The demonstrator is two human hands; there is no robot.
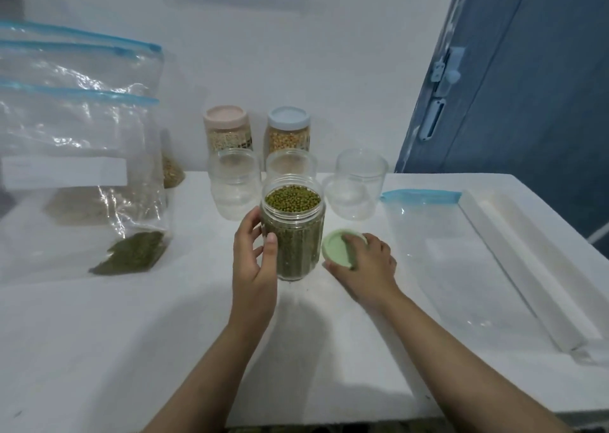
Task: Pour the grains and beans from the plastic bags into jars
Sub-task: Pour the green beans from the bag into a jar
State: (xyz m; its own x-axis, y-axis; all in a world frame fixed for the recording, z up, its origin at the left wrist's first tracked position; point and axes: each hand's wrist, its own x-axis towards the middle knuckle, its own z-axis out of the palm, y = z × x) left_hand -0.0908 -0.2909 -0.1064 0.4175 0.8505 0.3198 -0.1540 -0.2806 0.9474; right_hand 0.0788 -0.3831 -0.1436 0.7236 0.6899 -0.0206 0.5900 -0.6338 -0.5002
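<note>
An uncapped clear jar (295, 235) filled to the brim with green mung beans stands mid-table. My left hand (253, 258) curls round its left side, thumb on the front. My right hand (365, 264) grips a pale green lid (339, 251), tilted, just right of the jar. On the left, a zip bag (99, 182) with a little heap of green beans in its lower corner leans among other clear bags. Three empty clear jars (234, 182) (290, 164) (357, 182) stand behind the full one.
Two capped jars of grains, pink lid (226, 129) and blue lid (289, 131), stand at the wall. An empty zip bag (458, 251) lies flat on the right over a raised white edge (527, 268). A small bag of brown grains (172, 169) leans behind the left bags. A blue door (527, 86) stands right.
</note>
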